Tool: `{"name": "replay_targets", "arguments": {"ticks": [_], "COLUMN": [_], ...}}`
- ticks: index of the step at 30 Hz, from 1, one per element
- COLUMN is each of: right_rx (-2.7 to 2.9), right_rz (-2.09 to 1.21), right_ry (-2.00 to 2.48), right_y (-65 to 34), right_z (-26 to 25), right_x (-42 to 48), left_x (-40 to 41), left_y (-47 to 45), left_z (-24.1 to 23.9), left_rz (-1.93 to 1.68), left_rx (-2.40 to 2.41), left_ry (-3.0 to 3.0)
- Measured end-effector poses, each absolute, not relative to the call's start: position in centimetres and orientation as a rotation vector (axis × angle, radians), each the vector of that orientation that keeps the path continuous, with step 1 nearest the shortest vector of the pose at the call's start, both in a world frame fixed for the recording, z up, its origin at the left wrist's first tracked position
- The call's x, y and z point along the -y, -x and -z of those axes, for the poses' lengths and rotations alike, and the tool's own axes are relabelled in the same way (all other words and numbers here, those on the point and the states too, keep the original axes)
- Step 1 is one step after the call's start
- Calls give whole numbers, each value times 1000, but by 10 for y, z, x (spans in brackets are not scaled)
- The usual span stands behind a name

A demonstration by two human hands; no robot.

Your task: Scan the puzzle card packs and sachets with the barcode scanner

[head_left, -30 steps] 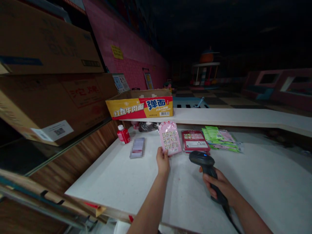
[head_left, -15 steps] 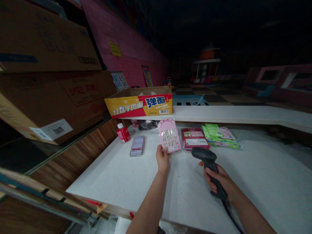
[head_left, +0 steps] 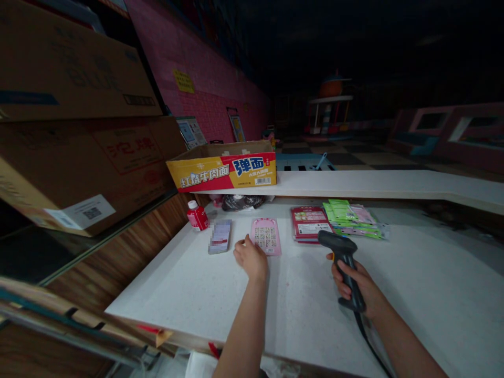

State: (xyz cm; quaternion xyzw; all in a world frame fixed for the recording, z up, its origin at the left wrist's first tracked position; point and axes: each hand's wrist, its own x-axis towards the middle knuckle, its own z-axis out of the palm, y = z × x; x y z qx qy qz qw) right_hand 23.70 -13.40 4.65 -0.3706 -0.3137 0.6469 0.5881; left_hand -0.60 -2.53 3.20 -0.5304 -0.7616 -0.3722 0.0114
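My right hand [head_left: 356, 283] is wrapped round the handle of a black barcode scanner [head_left: 337, 242], its cable trailing down toward the front edge. On the white counter [head_left: 189, 294] lies a pink sticker pack [head_left: 266, 237] in clear wrapping, with rows of tiny pictures. My left hand [head_left: 251, 258] is at the pack's lower left edge, fingers loosely bent and apart, holding nothing. Left of that hand lies a partly pixelated phone-like object [head_left: 220, 236]. Beyond the scanner are a stack of red packs [head_left: 309, 223] and several green packets [head_left: 346, 216].
A red bottle [head_left: 197, 216] with a white cap stands at the back left. On the raised shelf [head_left: 374, 184] sits a yellow and red noodle carton [head_left: 224, 170]. Large cardboard boxes [head_left: 82, 168] are stacked on the left. Dark plastic bags [head_left: 242, 202] lie beneath the shelf.
The pink sticker pack, held up in my left hand before, now lies flat on the counter. My left hand has let go and shifted left. The scanner has moved slightly right.
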Motion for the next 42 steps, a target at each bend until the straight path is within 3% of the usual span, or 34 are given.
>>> {"name": "replay_targets", "arguments": {"ticks": [7,17,28,35,42], "right_rx": [695,623,599,532,487], "right_rz": [-1503,-1476,-1329,-1186,-1139], "right_ry": [853,843,880,886,906], "right_y": [-239,-242,-247,-249,-246], "right_z": [-45,-46,-47,-44,-43], "right_x": [132,131,125,116,109], "left_x": [51,28,28,20,-17], "left_y": [-14,7,1,-45,-98], "left_z": [-37,-25,-31,-53,-78], "left_rz": [664,521,674,914,941], "left_rx": [2091,2312,2221,1897,2211], "left_ry": [2267,2078,2031,2447,2384]}}
